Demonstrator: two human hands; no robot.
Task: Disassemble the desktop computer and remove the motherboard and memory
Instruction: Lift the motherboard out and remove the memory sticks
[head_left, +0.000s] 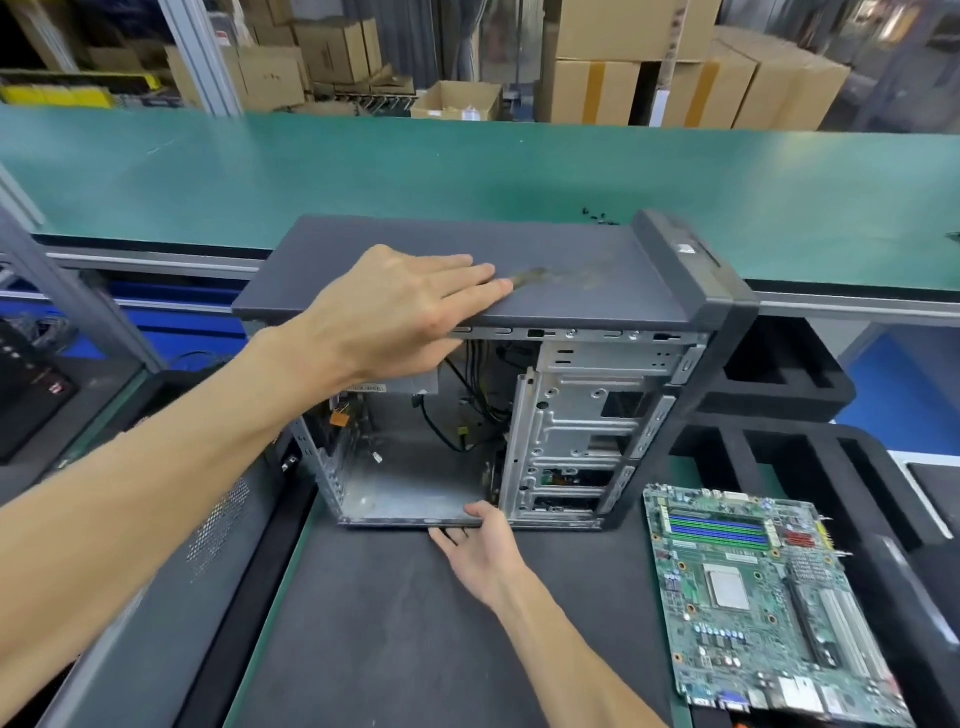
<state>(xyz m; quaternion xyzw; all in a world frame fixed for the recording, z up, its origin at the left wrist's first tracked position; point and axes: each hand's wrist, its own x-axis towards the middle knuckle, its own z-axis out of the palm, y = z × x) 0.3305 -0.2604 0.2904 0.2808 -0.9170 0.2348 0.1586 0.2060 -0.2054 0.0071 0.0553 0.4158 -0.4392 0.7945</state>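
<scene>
Grey steel computer case (582, 415) standing upright on the dark mat (374, 613), open side toward the camera, interior bay bare except for loose cables (467, 410) and the drive cage (582, 431). Motherboard (763, 597) already out — lying flat on the mat to the right of the case, near it but not touching. Memory slots (719, 530) at the far end of the board: blue and green strips visible; cannot tell whether modules are seated in them.

Left hand (395, 317): spread flat, fingers straight, pressing on the top panel at its near edge. Right hand (480, 545): fingers hooked under the bottom front edge of the case, thumb resting on the lip, gripping it.

Judged status: board removal done; memory removal apparently outstanding — confirm at the slots. Small dark screws (597, 214) scattered on the green bench (260, 176) behind the case.
</scene>
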